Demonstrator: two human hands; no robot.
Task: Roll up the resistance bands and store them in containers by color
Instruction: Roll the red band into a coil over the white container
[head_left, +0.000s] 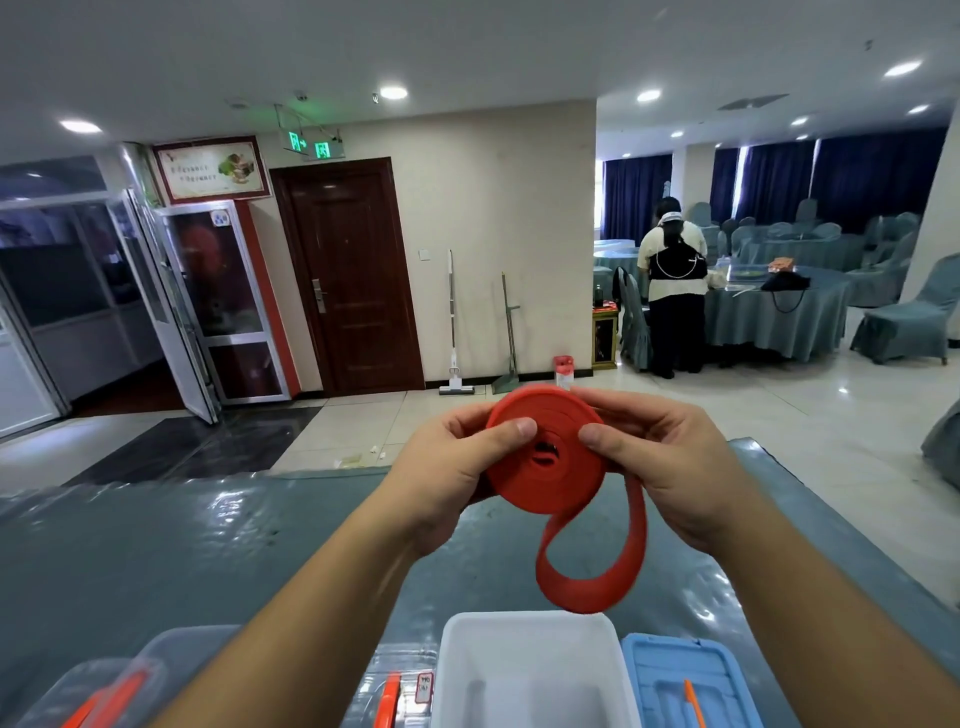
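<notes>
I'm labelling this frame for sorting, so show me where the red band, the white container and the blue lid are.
red band (545, 486): head view, on the face of the rolled coil.
white container (524, 631): head view, on its far inner wall.
blue lid (654, 675): head view, on its top surface, left part.

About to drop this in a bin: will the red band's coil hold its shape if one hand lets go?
Probably not. The red band looks floppy: its unrolled tail droops in a limp loop. Both the left hand and right hand pinch the coil, suggesting it may spring loose. It looks light.
</notes>
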